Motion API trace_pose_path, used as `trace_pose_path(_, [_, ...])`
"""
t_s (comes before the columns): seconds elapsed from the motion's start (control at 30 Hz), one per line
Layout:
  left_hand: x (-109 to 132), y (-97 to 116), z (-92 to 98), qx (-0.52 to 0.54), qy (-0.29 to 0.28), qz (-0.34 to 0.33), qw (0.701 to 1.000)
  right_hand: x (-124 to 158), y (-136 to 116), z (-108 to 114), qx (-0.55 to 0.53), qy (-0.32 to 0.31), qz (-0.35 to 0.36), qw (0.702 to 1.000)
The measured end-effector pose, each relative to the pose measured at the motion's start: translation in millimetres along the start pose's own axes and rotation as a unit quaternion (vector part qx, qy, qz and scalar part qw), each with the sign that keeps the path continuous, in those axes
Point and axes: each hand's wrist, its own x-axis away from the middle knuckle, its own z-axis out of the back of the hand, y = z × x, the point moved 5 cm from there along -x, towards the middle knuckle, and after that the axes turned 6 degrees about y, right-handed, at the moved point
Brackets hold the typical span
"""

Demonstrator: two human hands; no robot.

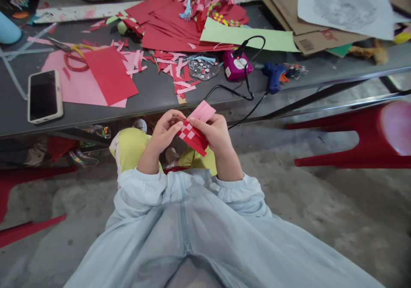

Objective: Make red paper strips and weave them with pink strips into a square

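A small piece of woven red and pink paper strips [194, 136] is held between my two hands, above my lap and just off the table's front edge. Its checked part faces up, with plain pink paper at the top and plain red at the lower right. My left hand [166, 131] pinches the left edge of the weave with thumb and fingers. Around the right side, my right hand [214, 133] grips the piece, its thumb lying on the pink part. The fingers beneath the paper are hidden.
The grey table [128, 117] holds a phone [45, 96], scissors [75, 61], red paper [111, 74], paper scraps, a purple box [236, 66] with a black cable, and a blue glue gun [273, 77]. A red stool [362, 138] stands at the right.
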Motion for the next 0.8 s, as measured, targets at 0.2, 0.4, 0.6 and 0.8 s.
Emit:
trace_pose_path(0.2, [1.3, 3.5, -0.7, -0.021, -0.015, -0.018, 1.000, 2.8, -1.4, -2.2, 0.012, -0.010, 0.005, 1.000])
trace_pose_path(0.4, [1.1, -1.5, -2.1, 0.016, -0.007, 0.031, 0.999, 1.3, -2.6, -1.8, 0.014, 0.004, 0.009, 1.000])
trace_pose_path(0.6, [1.9, -5.2, -6.3, -0.018, -0.037, 0.081, 0.996, -1.6, -4.0, 1.6, -0.031, 0.047, 0.020, 0.998])
trace_pose_path(0.8, [-2.0, -12.4, 5.6, 0.012, 0.047, 0.063, 0.997, -3.1, -1.1, 3.9, -0.023, 0.014, 0.016, 0.999])
